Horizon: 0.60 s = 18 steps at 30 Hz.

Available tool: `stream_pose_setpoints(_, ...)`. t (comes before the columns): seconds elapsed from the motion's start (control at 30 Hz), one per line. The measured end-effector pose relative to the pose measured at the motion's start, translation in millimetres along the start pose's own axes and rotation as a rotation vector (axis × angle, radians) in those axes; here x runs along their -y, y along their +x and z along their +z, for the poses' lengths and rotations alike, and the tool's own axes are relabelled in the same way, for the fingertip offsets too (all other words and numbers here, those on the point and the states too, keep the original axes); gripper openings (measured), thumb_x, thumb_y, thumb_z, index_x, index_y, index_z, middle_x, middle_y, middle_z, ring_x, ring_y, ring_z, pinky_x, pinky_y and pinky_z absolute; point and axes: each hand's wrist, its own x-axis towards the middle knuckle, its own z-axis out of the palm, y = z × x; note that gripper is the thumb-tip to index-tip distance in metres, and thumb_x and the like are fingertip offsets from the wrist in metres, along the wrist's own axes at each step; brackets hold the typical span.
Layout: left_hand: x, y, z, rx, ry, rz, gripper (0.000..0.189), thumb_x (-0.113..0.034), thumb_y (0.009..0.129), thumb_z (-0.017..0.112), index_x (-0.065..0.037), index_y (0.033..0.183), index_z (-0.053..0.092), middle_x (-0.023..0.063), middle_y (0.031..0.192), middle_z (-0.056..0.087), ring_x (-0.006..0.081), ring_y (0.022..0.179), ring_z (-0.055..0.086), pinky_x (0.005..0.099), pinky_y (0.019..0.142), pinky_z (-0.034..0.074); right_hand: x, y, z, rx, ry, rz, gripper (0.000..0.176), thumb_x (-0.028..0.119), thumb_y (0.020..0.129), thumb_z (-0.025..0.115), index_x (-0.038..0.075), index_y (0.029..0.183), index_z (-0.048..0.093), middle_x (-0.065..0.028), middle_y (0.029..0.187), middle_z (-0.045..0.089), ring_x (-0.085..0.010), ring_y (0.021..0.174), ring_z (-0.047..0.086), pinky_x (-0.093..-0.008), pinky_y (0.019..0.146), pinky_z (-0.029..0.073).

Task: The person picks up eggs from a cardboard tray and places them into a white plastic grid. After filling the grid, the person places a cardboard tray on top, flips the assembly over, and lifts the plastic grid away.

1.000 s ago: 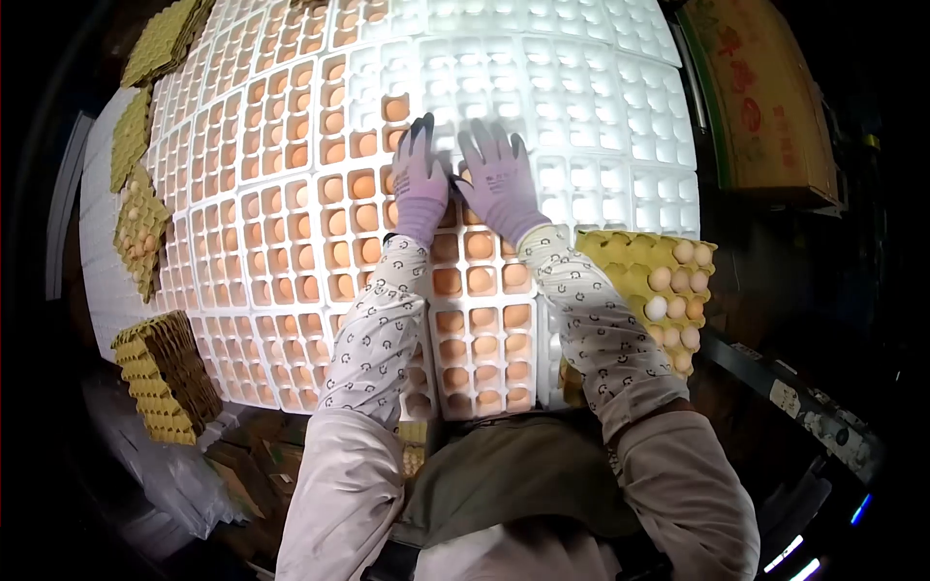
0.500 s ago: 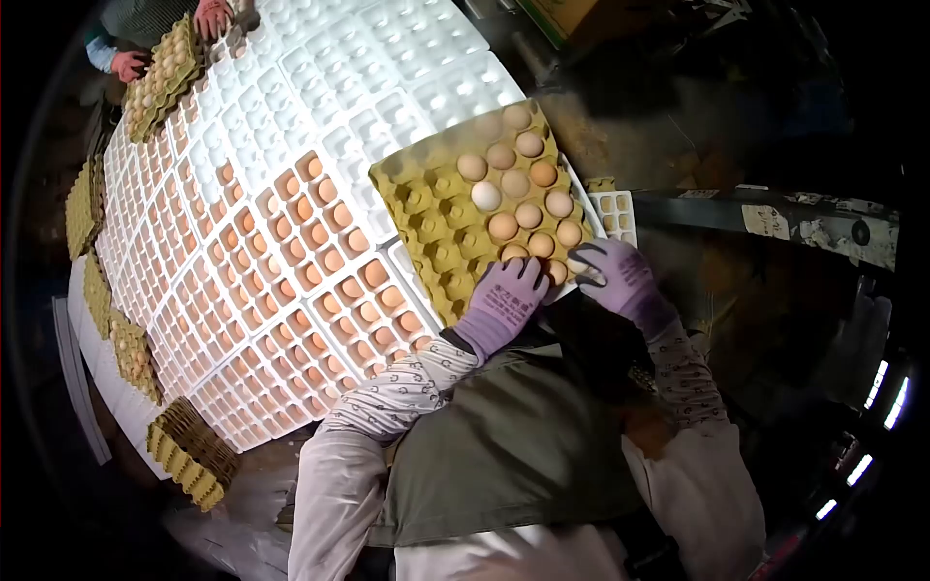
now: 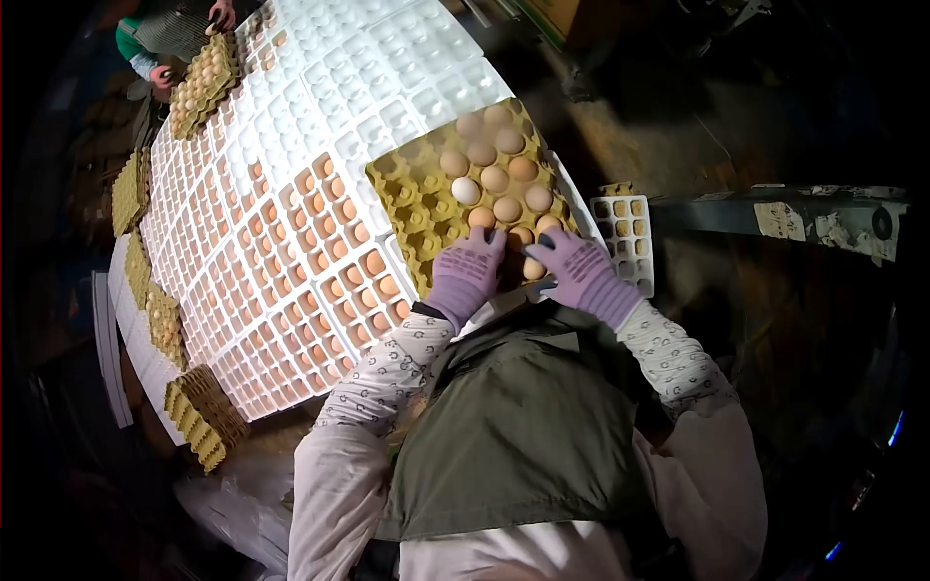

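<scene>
A yellow-brown pulp egg tray (image 3: 418, 218) lies tilted over the white trays, with eggs, mostly brown, on its right side and bare cups on its left. One paler egg (image 3: 465, 191) stands out among them. My left hand (image 3: 467, 271), in a purple glove, has its fingers curled down among the eggs at the near edge; what is under them is hidden. My right hand (image 3: 581, 273), gloved alike, has its thumb and fingers closed about an egg (image 3: 533, 268) at the near right corner.
White plastic trays (image 3: 339, 82) cover the broad surface, many cups holding brown eggs (image 3: 373, 261). Pulp trays (image 3: 199, 412) line the left edge. A co-worker's hand (image 3: 163, 76) is by another egg-filled tray (image 3: 205, 82). A metal beam (image 3: 717, 225) and small white tray (image 3: 635, 247) are at right.
My right hand has moved left, closer to my left hand, which has also shifted left and slightly up. The view has turned a little, and the co-worker's tray appears further right.
</scene>
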Motion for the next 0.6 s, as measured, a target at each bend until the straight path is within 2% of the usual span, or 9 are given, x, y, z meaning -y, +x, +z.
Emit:
stream_pose_setpoints(0.1, 7, -4, -28, -0.235, -0.452, 0.021, 0.044, -0.026, 0.085, 0.071, -0.02, 0.127, 0.063, 0.0132, 0.131, 0.058, 0.0323, 0.1, 0.067, 0.0447, 0.082, 0.057, -12, 4, 18, -0.039, 0.101, -0.012, 0.061, 0.023, 0.072, 0.083, 0.008, 0.126, 0.059, -0.0152, 0.118, 0.061, -0.0348, 0.105, 0.064, -0.042, 0.09, 0.055)
stream_pose_setpoints(0.17, -13, 0, -43, -0.199, -0.095, 0.089, 0.04, -0.027, 0.085, 0.069, -0.021, 0.124, 0.066, 0.0115, 0.131, 0.057, 0.0314, 0.102, 0.064, 0.0436, 0.081, 0.056, -29, -12, 14, -0.23, 0.432, 0.076, 0.058, 0.018, 0.077, 0.081, 0.008, 0.129, 0.057, -0.0145, 0.116, 0.064, -0.0315, 0.1, 0.067, -0.041, 0.088, 0.056)
stream_pose_setpoints(0.23, -30, 11, -36, -0.18, 0.161, 0.195, 0.032, -0.027, 0.085, 0.067, -0.021, 0.117, 0.071, 0.0093, 0.13, 0.055, 0.0307, 0.105, 0.058, 0.0422, 0.08, 0.054, -51, -21, 10, -0.325, 1.193, 0.256, 0.051, 0.011, 0.08, 0.079, 0.003, 0.126, 0.058, -0.0148, 0.115, 0.066, -0.0261, 0.096, 0.069, -0.037, 0.087, 0.057)
stream_pose_setpoints(0.33, -29, 34, 15, -0.379, 0.546, 0.337, 0.034, -0.031, 0.082, 0.071, -0.017, 0.113, 0.073, 0.0096, 0.125, 0.056, 0.0297, 0.102, 0.056, 0.0426, 0.08, 0.053, -56, -15, 2, -0.404, 1.12, 0.308, 0.046, 0.008, 0.079, 0.078, 0.008, 0.122, 0.064, -0.0163, 0.129, 0.06, -0.0288, 0.107, 0.065, -0.0379, 0.093, 0.056)
stream_pose_setpoints(0.43, -18, 14, -18, -0.432, -0.08, 0.132, 0.041, -0.031, 0.086, 0.071, -0.002, 0.115, 0.07, 0.0094, 0.13, 0.057, 0.029, 0.112, 0.058, 0.0374, 0.085, 0.054, -28, 8, -12, -0.233, -0.097, 0.118, 0.049, 0.017, 0.073, 0.081, 0.019, 0.121, 0.067, -0.0121, 0.145, 0.047, -0.033, 0.12, 0.053, -0.0423, 0.099, 0.052)
stream_pose_setpoints(0.47, -7, 5, -32, -0.453, -0.312, 0.033, 0.042, -0.03, 0.087, 0.071, 0.001, 0.116, 0.069, 0.0087, 0.132, 0.058, 0.0281, 0.114, 0.059, 0.0362, 0.086, 0.054, -26, 13, -14, -0.173, -0.154, 0.125, 0.049, 0.019, 0.072, 0.082, 0.019, 0.12, 0.068, -0.0117, 0.145, 0.048, -0.033, 0.121, 0.053, -0.0421, 0.099, 0.052)
stream_pose_setpoints(0.5, 19, 8, -19, -0.266, -1.132, -0.092, 0.038, -0.027, 0.091, 0.07, 0.002, 0.115, 0.068, 0.0085, 0.141, 0.056, 0.025, 0.114, 0.062, 0.0337, 0.093, 0.052, -25, 19, -15, -0.116, -0.209, 0.13, 0.049, 0.021, 0.071, 0.083, 0.019, 0.119, 0.069, -0.0113, 0.144, 0.048, -0.033, 0.121, 0.052, -0.0418, 0.098, 0.052)
stream_pose_setpoints(0.53, 43, -1, -6, -0.27, -1.376, -0.046, 0.045, -0.033, 0.094, 0.067, 0.0, 0.123, 0.063, 0.0097, 0.144, 0.054, 0.0238, 0.113, 0.063, 0.0338, 0.097, 0.051, -23, 26, -15, -0.057, -0.261, 0.13, 0.049, 0.023, 0.071, 0.083, 0.018, 0.118, 0.069, -0.0109, 0.144, 0.048, -0.033, 0.122, 0.052, -0.0416, 0.098, 0.052)
stream_pose_setpoints(0.6, 77, -21, -3, -0.242, -2.011, 0.047, 0.049, -0.038, 0.098, 0.062, -0.003, 0.133, 0.055, 0.0116, 0.143, 0.055, 0.0248, 0.115, 0.062, 0.0382, 0.103, 0.048, -19, 21, -22, -0.294, -0.05, 0.095, 0.044, 0.021, 0.077, 0.081, 0.017, 0.119, 0.07, -0.0116, 0.139, 0.051, -0.0304, 0.12, 0.054, -0.0409, 0.095, 0.053)
